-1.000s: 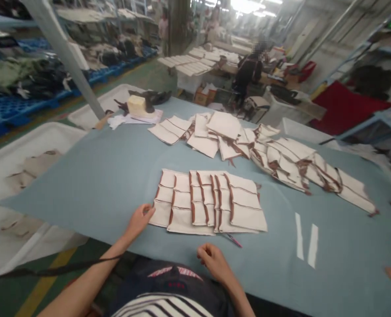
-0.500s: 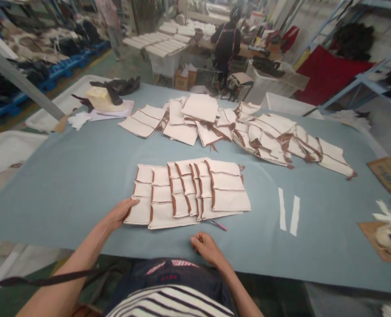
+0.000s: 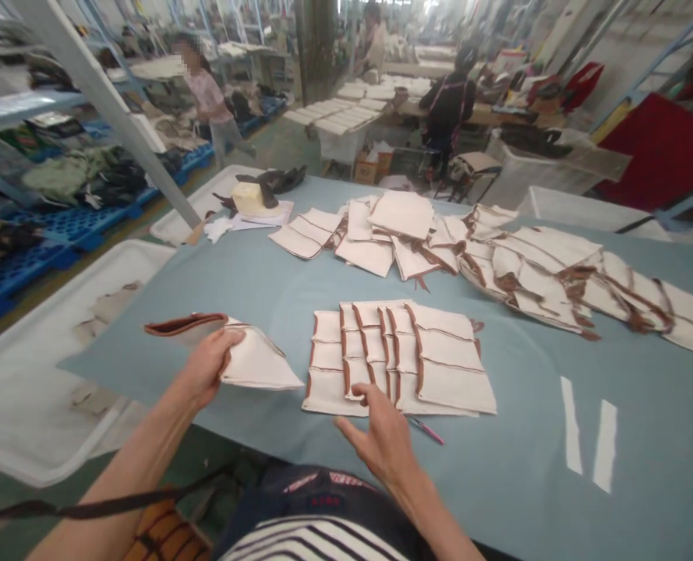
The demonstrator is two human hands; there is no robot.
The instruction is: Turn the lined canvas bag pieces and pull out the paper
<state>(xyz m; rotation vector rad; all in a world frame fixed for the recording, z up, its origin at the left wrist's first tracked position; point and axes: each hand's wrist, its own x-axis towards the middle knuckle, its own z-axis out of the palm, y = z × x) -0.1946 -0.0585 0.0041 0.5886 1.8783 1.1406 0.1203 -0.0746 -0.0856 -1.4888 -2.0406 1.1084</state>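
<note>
My left hand point(image 3: 206, 366) is closed on a small stack of cream fabric pieces with brown trim point(image 3: 238, 354), lifted off the left end of the row and held over the table's left edge. The rest of the overlapping row of cream pieces point(image 3: 404, 354) lies flat on the blue-grey table point(image 3: 252, 273). My right hand point(image 3: 381, 436) is open, fingers spread, its fingertips touching the near edge of that row. A pink pen point(image 3: 426, 428) lies just right of this hand.
A long heap of similar cream pieces point(image 3: 498, 249) runs across the far side. Two white strips point(image 3: 588, 436) lie at the right. White bins point(image 3: 47, 366) stand to the left. A cream block with dark gloves point(image 3: 258, 195) sits at the far corner. People work behind.
My left hand has picked up the leftmost pieces and pulled them away to the left. My right hand has opened and moved forward onto the row's near edge.
</note>
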